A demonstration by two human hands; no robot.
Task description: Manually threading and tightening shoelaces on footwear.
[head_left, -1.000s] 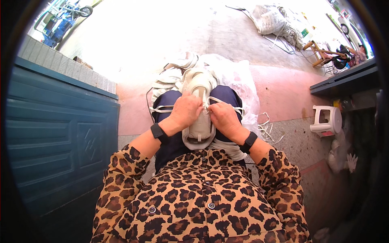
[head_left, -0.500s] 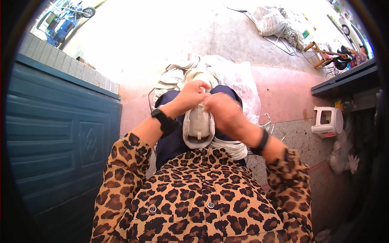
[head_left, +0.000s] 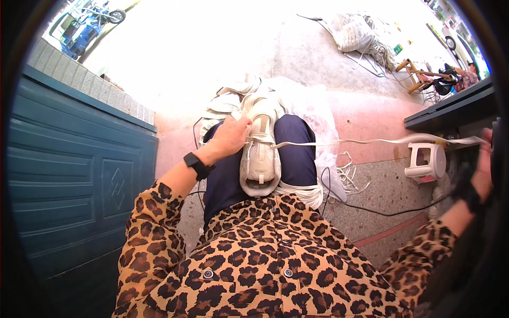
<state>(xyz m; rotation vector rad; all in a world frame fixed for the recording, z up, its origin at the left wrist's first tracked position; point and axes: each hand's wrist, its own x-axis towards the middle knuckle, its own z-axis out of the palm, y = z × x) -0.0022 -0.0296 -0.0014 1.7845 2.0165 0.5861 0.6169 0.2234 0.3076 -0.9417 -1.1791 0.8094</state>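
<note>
A beige-white shoe (head_left: pixel 261 161) lies lengthwise between my thighs, its heel toward my belly. My left hand (head_left: pixel 229 137) is closed at the shoe's left edge beside the lacing; its fingertips are partly hidden. Out of the shoe runs a long flat white shoelace (head_left: pixel 360 141), stretched far to the right. At its far end my right hand (head_left: pixel 481 164) grips it, near the dark rim of the picture. A bundle of white laces (head_left: pixel 305 194) lies across my right thigh, close to the shoe's heel.
Several pale shoes (head_left: pixel 225 102) are piled beyond my knees, beside a clear plastic bag (head_left: pixel 326 114). To the right stands a white plastic stool (head_left: pixel 426 161), with a black cable (head_left: pixel 392 213) on the floor. A blue panelled door (head_left: pixel 79 169) closes off the left.
My right hand has swung from the shoe far out to the right, drawing the lace with it. My left hand has shifted slightly left and down, staying by the shoe.
</note>
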